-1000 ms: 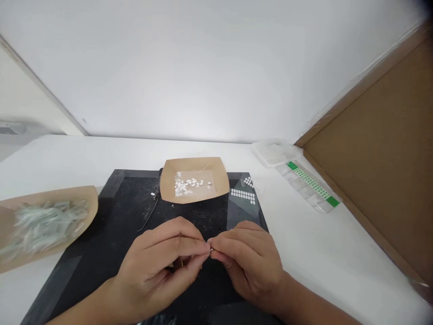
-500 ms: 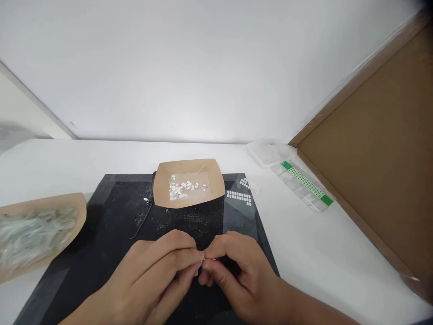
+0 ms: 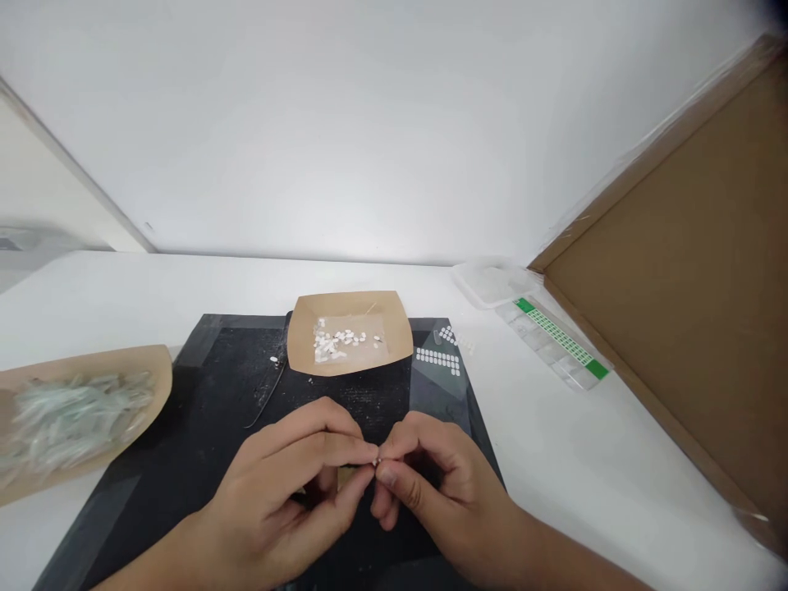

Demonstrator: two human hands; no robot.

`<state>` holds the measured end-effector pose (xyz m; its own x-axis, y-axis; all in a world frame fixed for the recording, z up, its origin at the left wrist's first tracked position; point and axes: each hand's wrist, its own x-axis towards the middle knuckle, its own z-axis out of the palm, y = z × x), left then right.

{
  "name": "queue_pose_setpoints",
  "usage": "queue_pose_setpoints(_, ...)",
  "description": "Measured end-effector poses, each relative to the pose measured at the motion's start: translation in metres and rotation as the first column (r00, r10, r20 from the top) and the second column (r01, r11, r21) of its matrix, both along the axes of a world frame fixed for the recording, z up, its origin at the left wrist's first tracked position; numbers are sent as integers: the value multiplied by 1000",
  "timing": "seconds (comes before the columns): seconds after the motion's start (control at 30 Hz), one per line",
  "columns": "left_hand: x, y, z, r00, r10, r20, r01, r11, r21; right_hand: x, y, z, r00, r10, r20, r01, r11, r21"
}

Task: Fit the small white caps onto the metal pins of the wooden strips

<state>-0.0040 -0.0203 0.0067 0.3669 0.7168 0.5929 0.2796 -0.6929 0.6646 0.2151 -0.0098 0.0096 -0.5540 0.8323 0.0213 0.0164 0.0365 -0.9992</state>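
Over the black mat (image 3: 203, 460) my left hand (image 3: 295, 492) and my right hand (image 3: 440, 492) meet, thumbs and forefingers pinched tip to tip. A tiny whitish piece (image 3: 377, 462) shows between the fingertips, too small to name. A bit of something yellowish (image 3: 345, 476) sits behind the left fingers, mostly hidden. Beyond the hands stands a brown paper tray (image 3: 301, 361), with small white oval pieces (image 3: 338, 341) on a clear plastic bag inside it. Right of this tray lies a clear sheet (image 3: 440, 390) with rows of white oval stickers (image 3: 438, 358).
At left is a larger paper tray (image 3: 161, 373) full of clear, greenish plastic pieces. A thin black cord (image 3: 268, 400) and a loose white oval (image 3: 274, 359) lie on the mat. On the right are a clear plastic box (image 3: 492, 283), a green-labelled plastic case (image 3: 557, 341) and a cardboard box (image 3: 671, 271).
The left thumb and fingers have opened into a wider loop, still pinched at the tips. Both hands stay together, and the whole view has shifted slightly.
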Motion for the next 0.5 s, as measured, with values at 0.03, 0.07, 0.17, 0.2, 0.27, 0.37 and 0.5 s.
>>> queue_pose_setpoints(0.03,0,1,3,1000,-14,2,14,1000,12,0,0,1,1000,6,-4,-6,1000,21)
queue_pose_setpoints(0.07,-1,1,5,1000,-25,-5,25,999,26,0,0,2,1000,9,-8,-8,999,39)
queue_pose_setpoints(0.17,-5,1,6,996,-15,-88,24,994,103,0,0,1,1000,19,-15,-18,999,49)
queue_pose_setpoints(0.2,-6,0,5,992,4,-127,14,990,140,1,0,1,1000,25,-13,-24,999,43)
queue_pose_setpoints(0.27,-8,-2,2,979,51,-200,-7,976,217,1,1,0,999,45,-9,-45,999,24)
queue_pose_setpoints(0.37,-9,-6,-3,964,84,-252,-12,961,275,1,1,0,997,81,-12,-81,996,-36)
queue_pose_setpoints(0.5,-8,-8,-4,959,98,-268,-23,962,271,1,1,-1,996,84,-44,-87,992,-87)
